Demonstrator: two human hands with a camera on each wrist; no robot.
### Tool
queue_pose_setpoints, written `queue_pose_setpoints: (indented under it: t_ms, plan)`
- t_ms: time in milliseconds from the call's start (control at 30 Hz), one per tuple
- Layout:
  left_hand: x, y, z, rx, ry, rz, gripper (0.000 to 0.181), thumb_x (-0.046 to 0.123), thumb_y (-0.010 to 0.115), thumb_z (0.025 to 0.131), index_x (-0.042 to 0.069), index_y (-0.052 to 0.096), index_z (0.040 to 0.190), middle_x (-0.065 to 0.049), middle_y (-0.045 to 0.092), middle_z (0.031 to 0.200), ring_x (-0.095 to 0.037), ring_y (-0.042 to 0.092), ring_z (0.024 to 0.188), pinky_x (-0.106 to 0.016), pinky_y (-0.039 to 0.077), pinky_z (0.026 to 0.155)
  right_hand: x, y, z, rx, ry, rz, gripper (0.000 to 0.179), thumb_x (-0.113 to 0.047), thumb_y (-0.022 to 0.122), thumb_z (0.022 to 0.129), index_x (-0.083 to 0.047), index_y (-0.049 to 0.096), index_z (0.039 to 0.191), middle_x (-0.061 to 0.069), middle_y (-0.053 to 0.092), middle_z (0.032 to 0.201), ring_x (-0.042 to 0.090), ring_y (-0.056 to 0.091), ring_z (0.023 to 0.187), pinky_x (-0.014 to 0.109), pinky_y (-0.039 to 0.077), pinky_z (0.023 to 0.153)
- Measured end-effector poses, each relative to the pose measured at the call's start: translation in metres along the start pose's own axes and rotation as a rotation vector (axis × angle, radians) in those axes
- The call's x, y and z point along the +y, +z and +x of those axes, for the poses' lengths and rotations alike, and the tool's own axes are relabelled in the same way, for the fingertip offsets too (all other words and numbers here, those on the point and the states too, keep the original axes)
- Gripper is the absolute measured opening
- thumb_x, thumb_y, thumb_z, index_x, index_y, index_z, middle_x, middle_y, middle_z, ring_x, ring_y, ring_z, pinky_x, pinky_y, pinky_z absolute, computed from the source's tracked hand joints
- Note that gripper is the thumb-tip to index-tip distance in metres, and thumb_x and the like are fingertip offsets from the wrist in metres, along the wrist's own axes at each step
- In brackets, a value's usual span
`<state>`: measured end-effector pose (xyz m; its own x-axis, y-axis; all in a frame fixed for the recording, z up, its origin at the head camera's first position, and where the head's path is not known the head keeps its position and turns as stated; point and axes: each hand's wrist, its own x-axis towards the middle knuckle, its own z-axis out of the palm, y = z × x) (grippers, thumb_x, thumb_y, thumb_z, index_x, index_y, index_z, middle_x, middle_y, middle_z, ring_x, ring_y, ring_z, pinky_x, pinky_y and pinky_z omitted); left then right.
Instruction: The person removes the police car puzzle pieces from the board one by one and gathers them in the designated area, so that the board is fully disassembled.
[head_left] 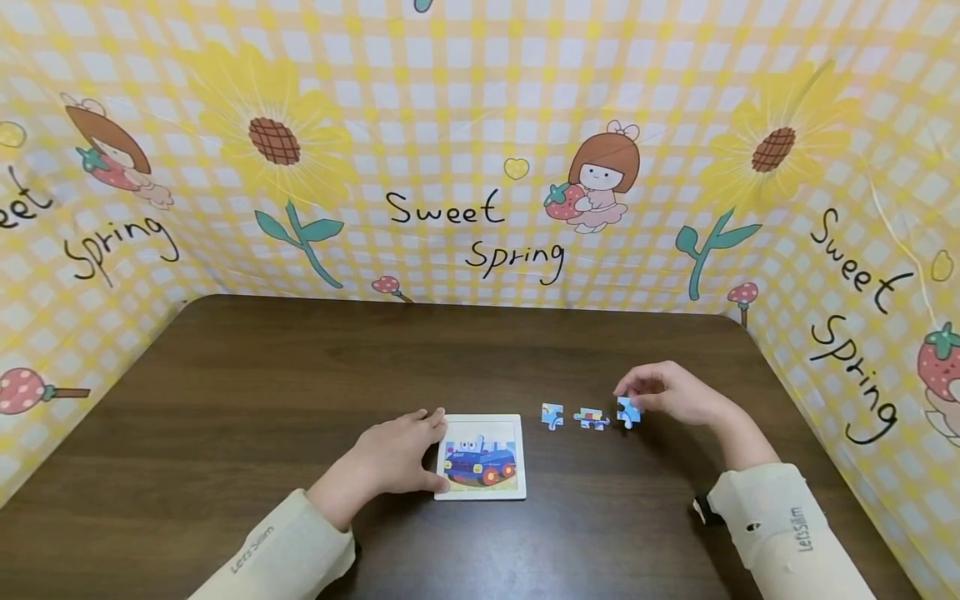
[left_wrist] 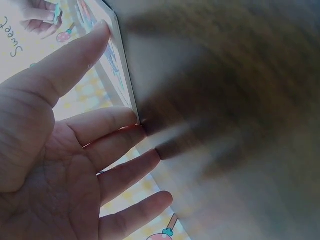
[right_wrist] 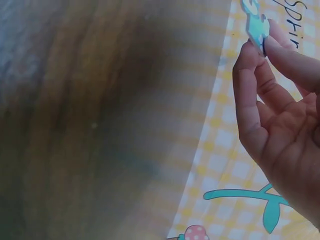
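A framed puzzle (head_left: 480, 457) with a white border and a blue cartoon car lies flat on the table. My left hand (head_left: 401, 450) rests at its left side, thumb on the lower left corner and index finger by the upper left corner. In the left wrist view, the fingers (left_wrist: 125, 172) look fairly straight and spread. Right of the puzzle, my right hand (head_left: 678, 396) pinches a blue puzzle piece (head_left: 628, 410) between thumb and fingers; the right wrist view shows this puzzle piece (right_wrist: 257, 30) edge-on at the fingertips.
Two loose puzzle pieces lie between puzzle and right hand: a light blue piece (head_left: 552, 415) and a multicoloured piece (head_left: 592, 418). The dark wooden table (head_left: 337, 358) is enclosed at back and sides by a yellow checked cloth (head_left: 450, 150).
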<state>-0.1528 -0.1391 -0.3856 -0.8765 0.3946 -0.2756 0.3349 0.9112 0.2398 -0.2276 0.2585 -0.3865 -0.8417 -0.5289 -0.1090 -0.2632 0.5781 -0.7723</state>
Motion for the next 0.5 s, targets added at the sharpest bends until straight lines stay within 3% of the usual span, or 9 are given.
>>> queue_pose_setpoints:
  t_ms: [200, 500]
  plan:
    - [0.0, 0.0, 0.0, -0.005, -0.004, 0.007, 0.082, 0.045, 0.081, 0.079, 0.008, 0.051, 0.145, -0.009, 0.043, 0.157, -0.032, 0.039, 0.145, -0.056, 0.042, 0.108, 0.009, 0.002, 0.001, -0.047, 0.006, 0.009, 0.019, 0.008, 0.057, 0.092, 0.006, 0.069, 0.107, 0.01, 0.059, 0.085, 0.01, 0.053, 0.074, 0.024, 0.047, 0.066]
    - [-0.001, 0.001, 0.001, 0.002, -0.005, 0.004, 0.081, 0.045, 0.081, 0.079, 0.008, 0.052, 0.145, -0.008, 0.043, 0.157, -0.032, 0.04, 0.145, -0.057, 0.042, 0.108, 0.014, 0.002, 0.002, -0.048, -0.008, -0.052, 0.018, 0.003, 0.061, 0.093, 0.005, 0.068, 0.109, 0.01, 0.063, 0.088, 0.007, 0.054, 0.075, 0.023, 0.046, 0.067]
